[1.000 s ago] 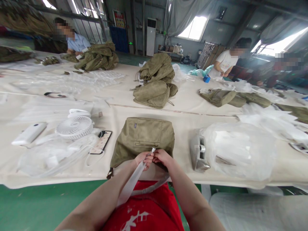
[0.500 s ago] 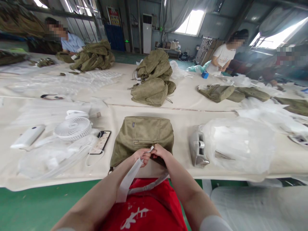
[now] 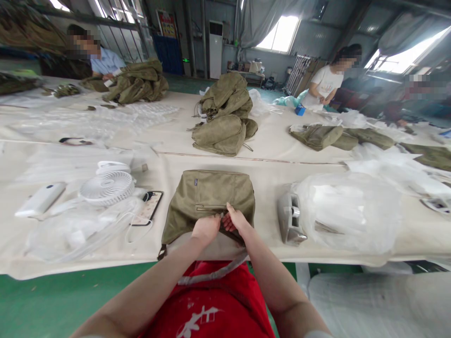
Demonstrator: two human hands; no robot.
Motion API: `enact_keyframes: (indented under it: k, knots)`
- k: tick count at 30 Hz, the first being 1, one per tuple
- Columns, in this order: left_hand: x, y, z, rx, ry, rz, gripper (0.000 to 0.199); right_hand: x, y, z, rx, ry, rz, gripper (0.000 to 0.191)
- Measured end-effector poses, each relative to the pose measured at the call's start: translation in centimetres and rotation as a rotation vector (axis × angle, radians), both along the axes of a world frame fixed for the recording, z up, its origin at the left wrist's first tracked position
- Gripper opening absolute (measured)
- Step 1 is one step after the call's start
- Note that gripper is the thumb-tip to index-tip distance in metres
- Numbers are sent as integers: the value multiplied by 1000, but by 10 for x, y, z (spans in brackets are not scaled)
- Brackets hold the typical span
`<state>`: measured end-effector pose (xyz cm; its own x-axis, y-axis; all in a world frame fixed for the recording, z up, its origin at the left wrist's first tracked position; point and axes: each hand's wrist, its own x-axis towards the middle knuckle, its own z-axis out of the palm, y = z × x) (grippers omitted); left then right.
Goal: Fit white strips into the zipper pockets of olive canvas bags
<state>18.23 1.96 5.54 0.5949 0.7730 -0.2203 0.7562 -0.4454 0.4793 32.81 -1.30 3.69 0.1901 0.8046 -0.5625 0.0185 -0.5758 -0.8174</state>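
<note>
An olive-green bag (image 3: 218, 188) lies on a cream-covered table (image 3: 269, 188) before the wearer, a small dark label (image 3: 196, 181) near its upper-left corner too tiny to read. At the bag's front zipper (image 3: 206, 208), the left hand (image 3: 207, 228) has bent fingers and the right hand (image 3: 235, 219) curled fingers with thumb extended; whether either grips anything, I cannot tell. Left of the bag sits a white fan (image 3: 106, 188); below it, a red garment (image 3: 225, 300) bears white lettering (image 3: 199, 321).
</note>
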Motion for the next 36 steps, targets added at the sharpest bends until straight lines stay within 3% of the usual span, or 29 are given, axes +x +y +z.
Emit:
enact_keyframes:
  k: [6,12,15,18,22,26,29,31,33,36]
  knots:
    - [-1,-4,-2,93,101,-77,27,-5,-2,10,92,-25,-8,31]
    - [-6,-1,-2,-16,53,41,27,-17,-16,0,111,57,-78,22]
    - [-3,5,-2,-184,-23,127,23,-23,-21,-10,116,171,-142,22]
    - [0,14,0,-451,-122,180,25,-28,-23,-20,121,265,-190,26]
    - [-8,28,9,-825,-250,147,23,-32,-23,-26,148,310,-232,32]
    - [-20,29,12,-1078,-471,137,22,-35,-17,-23,180,413,-216,34]
    - [-22,22,10,-1418,-741,268,25,-39,-13,-20,285,594,-182,32]
    - [-23,18,9,-1587,-737,374,27,-41,-12,-19,316,636,-188,33]
    - [-29,15,10,-1637,-629,429,37,-44,-11,-20,313,643,-214,35]
    - [-56,8,13,-1583,-536,396,59,-50,-9,-26,349,674,-328,32]
